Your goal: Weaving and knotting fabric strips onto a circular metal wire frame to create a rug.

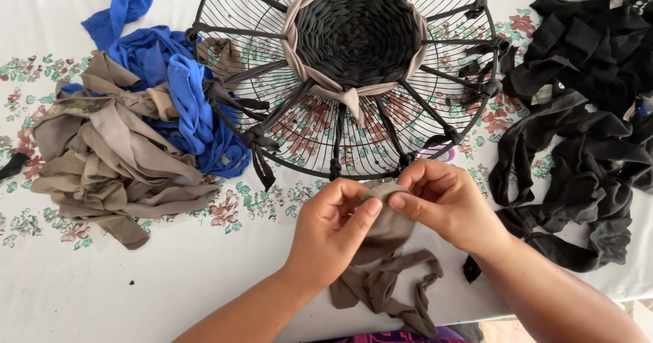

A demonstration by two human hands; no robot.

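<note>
Pinching taupe fabric strip (388, 231) between both hands, left hand (333, 231) and right hand (445, 203) closed on it, at 6 o'clock below wire fan guard (224, 16). Keep strip flat, untwisted. Woven centre (357, 30) at 12; beige pile (109, 159) at 9; black pile (585, 111) at 3.

The strip (388, 275) pinched by both hands is soft, matt taupe knit. The frame (449, 105) is thin dark wire, probably metal. Left piles are matt jersey, beige (109, 159) and blue (183, 91); black cloth (585, 111) right. The tablecloth (136, 275) looks smooth.
</note>
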